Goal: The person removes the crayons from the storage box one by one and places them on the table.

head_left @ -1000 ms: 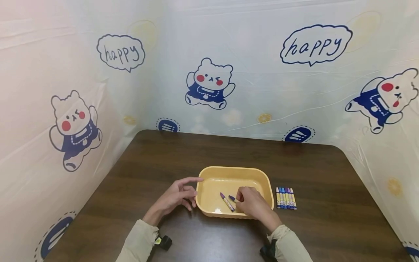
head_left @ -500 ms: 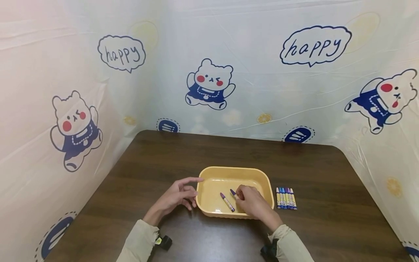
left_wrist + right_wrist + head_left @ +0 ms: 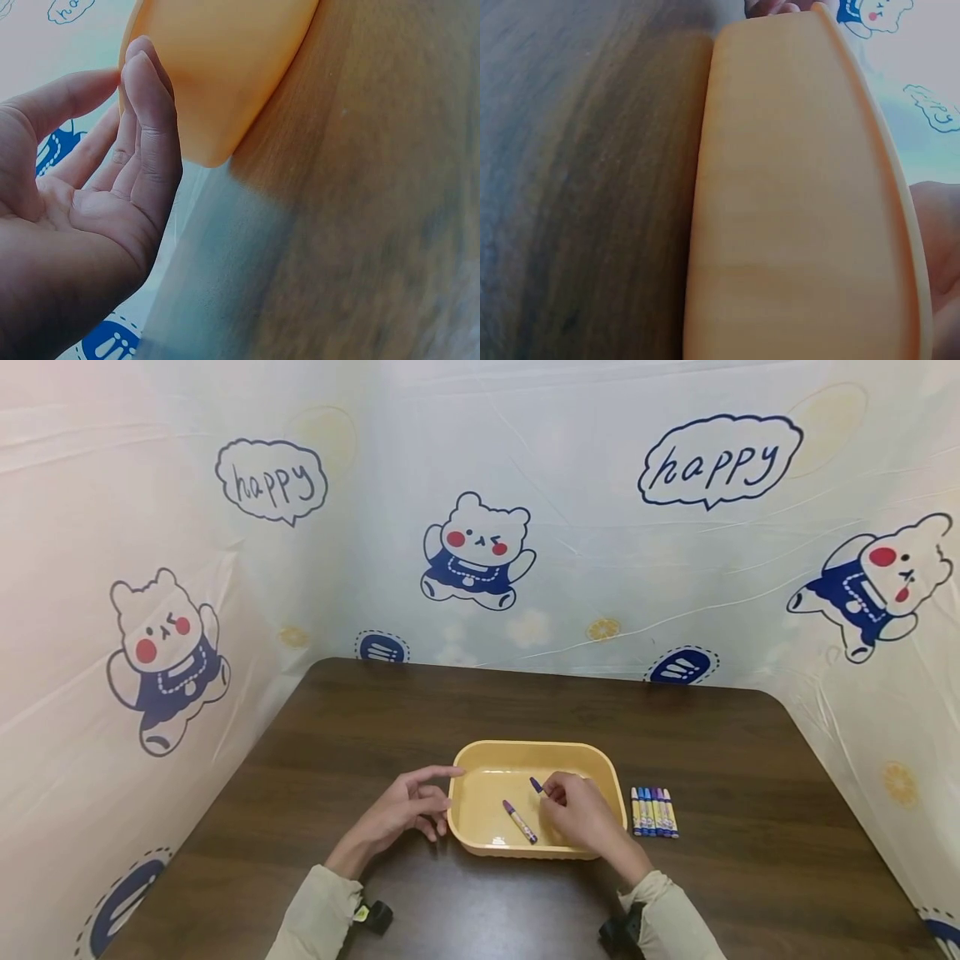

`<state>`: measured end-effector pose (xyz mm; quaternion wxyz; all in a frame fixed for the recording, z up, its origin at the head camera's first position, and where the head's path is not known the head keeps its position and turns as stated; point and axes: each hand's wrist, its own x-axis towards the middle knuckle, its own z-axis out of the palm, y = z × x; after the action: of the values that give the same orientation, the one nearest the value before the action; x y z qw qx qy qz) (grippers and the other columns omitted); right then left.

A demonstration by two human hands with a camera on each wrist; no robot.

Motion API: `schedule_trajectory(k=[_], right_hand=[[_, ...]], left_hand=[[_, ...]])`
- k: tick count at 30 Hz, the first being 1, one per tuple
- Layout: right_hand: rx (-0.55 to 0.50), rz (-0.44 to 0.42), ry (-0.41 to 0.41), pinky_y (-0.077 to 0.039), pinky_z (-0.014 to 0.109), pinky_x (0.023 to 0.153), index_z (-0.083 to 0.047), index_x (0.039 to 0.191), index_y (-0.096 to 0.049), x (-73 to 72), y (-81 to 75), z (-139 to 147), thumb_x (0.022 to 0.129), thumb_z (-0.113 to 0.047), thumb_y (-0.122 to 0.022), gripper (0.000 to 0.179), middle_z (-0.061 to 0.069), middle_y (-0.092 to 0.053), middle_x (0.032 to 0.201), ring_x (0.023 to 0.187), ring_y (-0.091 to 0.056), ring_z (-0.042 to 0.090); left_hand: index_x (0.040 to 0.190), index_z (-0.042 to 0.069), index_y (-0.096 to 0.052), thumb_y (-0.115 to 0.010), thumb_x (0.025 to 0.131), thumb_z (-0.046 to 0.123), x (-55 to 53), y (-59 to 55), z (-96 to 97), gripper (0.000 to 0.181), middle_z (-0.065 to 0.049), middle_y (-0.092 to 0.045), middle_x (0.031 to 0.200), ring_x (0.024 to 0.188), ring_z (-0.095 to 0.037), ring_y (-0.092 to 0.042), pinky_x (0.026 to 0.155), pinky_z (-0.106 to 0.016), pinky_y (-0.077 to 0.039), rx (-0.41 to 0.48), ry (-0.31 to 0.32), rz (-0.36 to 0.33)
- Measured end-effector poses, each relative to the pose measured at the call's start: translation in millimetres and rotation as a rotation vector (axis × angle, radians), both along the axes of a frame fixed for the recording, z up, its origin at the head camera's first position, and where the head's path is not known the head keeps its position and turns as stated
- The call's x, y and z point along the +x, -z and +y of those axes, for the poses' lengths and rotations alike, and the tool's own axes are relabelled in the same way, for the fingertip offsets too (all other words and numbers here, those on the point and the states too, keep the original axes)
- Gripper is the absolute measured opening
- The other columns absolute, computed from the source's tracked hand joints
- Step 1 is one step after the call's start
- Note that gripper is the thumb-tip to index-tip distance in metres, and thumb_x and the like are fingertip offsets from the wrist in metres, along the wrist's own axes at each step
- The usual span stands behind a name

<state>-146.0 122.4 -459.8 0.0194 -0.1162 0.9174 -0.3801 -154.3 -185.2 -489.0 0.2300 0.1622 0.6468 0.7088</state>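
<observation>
One shallow yellow plastic tray with rounded corners sits near the front of the dark brown wood-grain bench. Seven marker pens show in all. One purple-capped marker pen lies loose on the tray floor, slanted. One blue-capped marker pen is pinched in the right hand, whose fingers curl round it above the tray's interior; only the cap end shows past the fingers. Five more marker pens in a tidy row, blue and purple caps away from the person, lie side by side on the bench just beside the tray's right wall.

The left hand rests on the bench at the tray's left wall, fingers relaxed and mostly straight, fingertips touching the rim and holding nothing. Both arms wear pale beige sleeves.

A glossy pale plastic sheet printed with cartoon bears and "happy" speech bubbles walls the bench in on three sides: four bears and two bubbles are in sight.
</observation>
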Motion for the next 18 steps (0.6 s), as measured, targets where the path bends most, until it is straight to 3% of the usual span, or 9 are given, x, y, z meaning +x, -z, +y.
schedule_trajectory(k=[4, 13, 18], right_hand=[[-0.067, -0.009, 0.005, -0.054, 0.031, 0.072, -0.005, 0.091, -0.070, -1.6, -3.5, 3.0, 0.088, -0.003, -0.071, 0.004, 0.001, -0.065, 0.082, 0.077, -0.060, 0.012], [-0.202, -0.016, -0.062, -0.056, 0.025, 0.066, 0.002, 0.096, -0.073, -5.5, -12.3, 16.5, 0.091, -0.001, -0.069, 0.007, 0.012, -0.074, 0.088, 0.076, -0.069, 0.017], [-0.204, -0.028, -0.008, -0.058, 0.024, 0.065, 0.000, 0.096, -0.074, -4.6, -15.6, 19.7, 0.089, -0.004, -0.073, 0.008, 0.009, -0.074, 0.086, 0.075, -0.069, 0.014]], left_hand=[[0.146, 0.003, -0.045, -0.061, 0.096, -0.001, 0.1, 0.0, 0.3, 0.053, -0.010, -0.067, 0.077, 0.064, -0.020, -0.065, 0.054, -0.031, -0.058, -0.002, -0.003, -0.008], [0.147, 0.000, -0.042, -0.059, 0.096, 0.000, -1.8, 1.2, 0.0, 0.053, -0.009, -0.068, 0.078, 0.064, -0.020, -0.065, 0.055, -0.032, -0.058, -0.012, -0.002, -0.004], [0.148, 0.002, -0.042, -0.059, 0.097, 0.001, -1.6, 1.1, -0.3, 0.054, -0.009, -0.068, 0.078, 0.064, -0.021, -0.065, 0.055, -0.032, -0.058, -0.024, -0.004, -0.019]])
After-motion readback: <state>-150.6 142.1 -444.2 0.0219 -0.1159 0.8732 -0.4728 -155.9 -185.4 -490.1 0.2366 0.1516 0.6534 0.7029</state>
